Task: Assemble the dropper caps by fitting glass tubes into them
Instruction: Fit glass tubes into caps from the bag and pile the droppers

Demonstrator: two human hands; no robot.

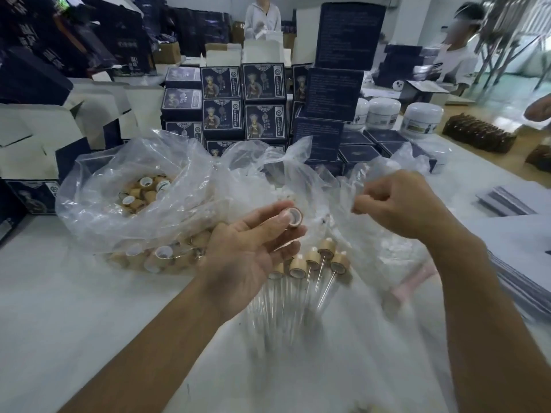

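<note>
**Cap in the left grip, tubes on the counter**

At the left, a clear plastic bag [98, 186] lies open on the white counter [59, 293], with loose bamboo-coloured dropper caps [143, 189] in it. The left hand [247, 245], palm up, holds 1 cap [293, 217] pinched between thumb and fingertips, its open end toward the camera. Just below and right of that hand, assembled caps with glass tubes [319, 257] lie in a row on clear plastic. The right hand [399, 204] hovers above them, its fingers curled tight; whether this grip holds a tube cannot be told. Behind stand stacked dark blue boxes [241, 105].
</note>
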